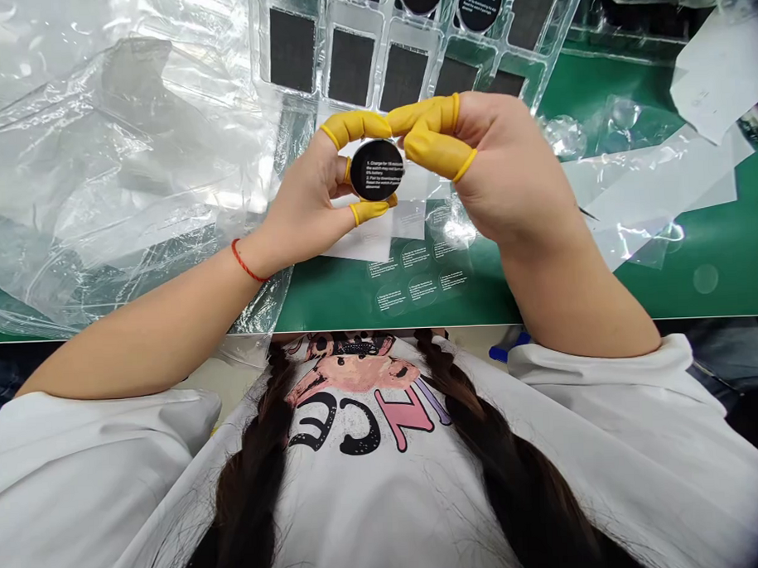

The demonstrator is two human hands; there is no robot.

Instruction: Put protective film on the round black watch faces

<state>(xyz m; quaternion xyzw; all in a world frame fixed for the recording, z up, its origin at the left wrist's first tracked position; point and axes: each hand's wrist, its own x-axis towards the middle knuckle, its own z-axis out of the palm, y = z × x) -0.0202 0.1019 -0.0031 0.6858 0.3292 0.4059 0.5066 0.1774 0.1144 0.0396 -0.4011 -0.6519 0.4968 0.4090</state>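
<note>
A round black watch face (377, 172) with small white printed text is held up by my left hand (295, 204). My left fingertips, in yellow finger cots, grip its rim, with fingers above and the thumb below. At the watch's upper right edge, my right hand (511, 163) has thumb and forefinger pinched together, also in yellow cots. Whatever lies between those right fingertips is too small or hidden to make out. Under the hands lies a clear sheet of round printed stickers (421, 289), partly beside white paper (365, 243).
A clear plastic tray (321, 37) at the back holds black rectangular pads and several round watch faces. Crumpled clear plastic bags (132, 160) cover the left of the green table (330, 298). White paper (720, 73) and clear film scraps (637, 192) lie at the right.
</note>
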